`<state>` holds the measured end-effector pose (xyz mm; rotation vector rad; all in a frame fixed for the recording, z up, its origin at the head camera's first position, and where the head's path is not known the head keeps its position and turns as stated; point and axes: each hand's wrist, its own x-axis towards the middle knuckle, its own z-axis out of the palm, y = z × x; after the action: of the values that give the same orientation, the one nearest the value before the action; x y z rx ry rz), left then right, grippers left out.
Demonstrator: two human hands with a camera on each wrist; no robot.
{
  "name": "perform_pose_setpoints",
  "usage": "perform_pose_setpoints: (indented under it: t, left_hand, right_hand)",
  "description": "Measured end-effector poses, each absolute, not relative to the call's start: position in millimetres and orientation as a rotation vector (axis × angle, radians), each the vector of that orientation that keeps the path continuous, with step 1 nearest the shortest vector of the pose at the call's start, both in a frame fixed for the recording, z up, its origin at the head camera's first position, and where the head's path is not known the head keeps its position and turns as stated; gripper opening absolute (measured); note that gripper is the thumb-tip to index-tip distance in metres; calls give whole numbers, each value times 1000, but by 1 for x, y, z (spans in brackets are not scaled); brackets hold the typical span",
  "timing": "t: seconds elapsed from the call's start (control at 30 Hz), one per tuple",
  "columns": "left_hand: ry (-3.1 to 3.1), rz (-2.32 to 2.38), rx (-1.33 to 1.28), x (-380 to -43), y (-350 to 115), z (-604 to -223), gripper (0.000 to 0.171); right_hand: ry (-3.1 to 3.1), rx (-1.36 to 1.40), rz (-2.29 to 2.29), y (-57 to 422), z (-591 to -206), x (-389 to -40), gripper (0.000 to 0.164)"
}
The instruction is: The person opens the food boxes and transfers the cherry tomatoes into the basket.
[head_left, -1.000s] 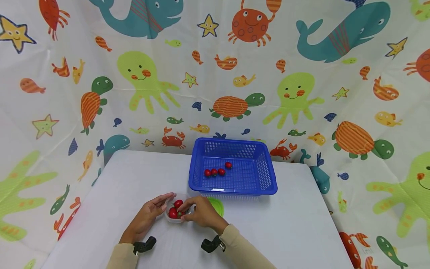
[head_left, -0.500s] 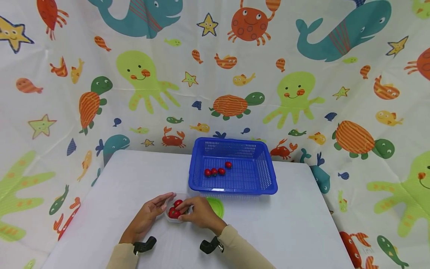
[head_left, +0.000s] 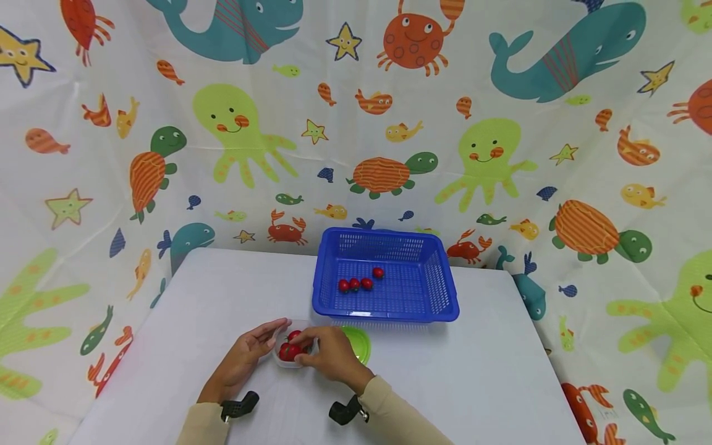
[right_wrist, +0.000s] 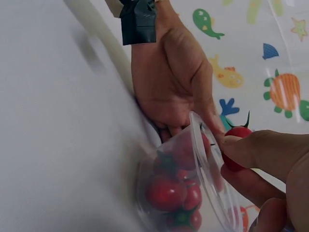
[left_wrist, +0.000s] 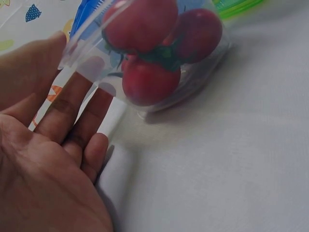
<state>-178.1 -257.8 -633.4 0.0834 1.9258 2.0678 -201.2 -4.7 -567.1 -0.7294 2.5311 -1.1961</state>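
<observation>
A clear plastic container (right_wrist: 145,193) stands on the white table with several red cherry tomatoes (right_wrist: 166,193) inside. My left hand (head_left: 248,351) rests against its left side; in the left wrist view the fingers (left_wrist: 65,106) lie fairly straight along the clear wall. Over the container's mouth, my right hand (head_left: 332,353) pinches one cherry tomato with a green stem (right_wrist: 232,162) between thumb and fingers, seen in the right wrist view. From the head view that pinched tomato is mostly covered by the hand. A green lid (head_left: 358,343) lies just right of the container, partly behind my right hand.
Behind the hands stands a blue plastic basket (head_left: 428,312) holding several cherry tomatoes (head_left: 355,284). A curtain with sea animals (head_left: 356,74) hangs behind the white table (head_left: 489,371). Each wrist wears a black camera mount (head_left: 240,405).
My right hand has shifted slightly left over the container, and the tomatoes inside show a little differently beneath its fingers. My left hand and the basket have stayed in place.
</observation>
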Motion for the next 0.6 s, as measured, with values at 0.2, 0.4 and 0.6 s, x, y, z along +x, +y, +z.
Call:
perform_pose_setpoints:
  t: [0.2,0.4,0.6]
  left_hand:
    - [1951,2045,45,-178,-257,-633,51]
    - [1949,2045,47,-178,-257,-634,51]
    - [1951,2052,71,-177,-257,-632,51]
  right_hand:
    - [2551,-755,-1266,-1,-563,-200,27]
    - [2552,-785,-1339,2,-553,-197,28]
    - [2495,-727,-1506,7,-538,-196,28]
